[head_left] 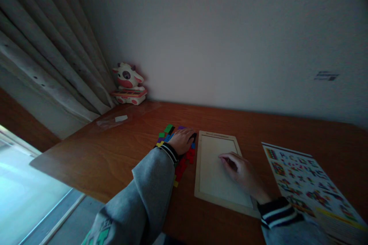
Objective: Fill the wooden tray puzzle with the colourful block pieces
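My left hand lies palm down over a spread of small coloured blocks, its fingers curved and the thumb apart from them. Green blocks show behind its wrist, and red blocks show in front of it. The hand covers part of the spread, so I cannot see what its fingertips touch. My right hand is above a shallow framed wooden tray. Its thumb and fingers are curled together, and whatever they may hold is hidden. The visible floor of the tray is plain pale wood.
A printed sheet with colourful pictures lies to the right of the tray. At the back left stands a cow-shaped toy near the curtain. Clear plastic with a white label lies on the brown table.
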`<state>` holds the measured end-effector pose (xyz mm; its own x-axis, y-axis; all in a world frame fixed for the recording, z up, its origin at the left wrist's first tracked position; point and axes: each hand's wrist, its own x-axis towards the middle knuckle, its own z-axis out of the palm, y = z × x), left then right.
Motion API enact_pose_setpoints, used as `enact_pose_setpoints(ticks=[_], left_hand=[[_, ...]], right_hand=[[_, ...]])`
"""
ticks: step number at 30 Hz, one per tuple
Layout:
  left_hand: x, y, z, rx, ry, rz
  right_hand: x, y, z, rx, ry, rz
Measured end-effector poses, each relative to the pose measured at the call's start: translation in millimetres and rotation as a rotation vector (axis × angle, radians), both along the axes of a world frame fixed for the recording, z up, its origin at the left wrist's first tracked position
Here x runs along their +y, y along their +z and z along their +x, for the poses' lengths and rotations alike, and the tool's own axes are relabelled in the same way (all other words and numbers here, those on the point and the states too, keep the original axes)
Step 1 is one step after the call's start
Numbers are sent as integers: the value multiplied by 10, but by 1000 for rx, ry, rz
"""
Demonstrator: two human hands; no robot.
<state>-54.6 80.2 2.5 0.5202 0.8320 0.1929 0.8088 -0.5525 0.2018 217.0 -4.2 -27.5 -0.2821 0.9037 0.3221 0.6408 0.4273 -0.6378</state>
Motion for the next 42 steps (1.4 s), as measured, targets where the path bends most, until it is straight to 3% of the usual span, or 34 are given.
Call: enact_pose_setpoints(ticks=[4, 7, 26, 36, 42], left_hand=[[51, -205, 32, 15, 2, -8], [62, -269, -39, 0, 13, 5], [69, -267, -123, -44, 36, 66], [184, -379, -191, -6, 32, 75], [204, -360, -212, -55, 48, 154]], right_hand=[[4, -8, 6, 1, 10, -1], [9, -23, 10, -1, 16, -10], [15, 1, -4, 4, 16, 4], [10, 49, -37, 26, 6, 32], [6, 57, -36, 28, 1, 34]])
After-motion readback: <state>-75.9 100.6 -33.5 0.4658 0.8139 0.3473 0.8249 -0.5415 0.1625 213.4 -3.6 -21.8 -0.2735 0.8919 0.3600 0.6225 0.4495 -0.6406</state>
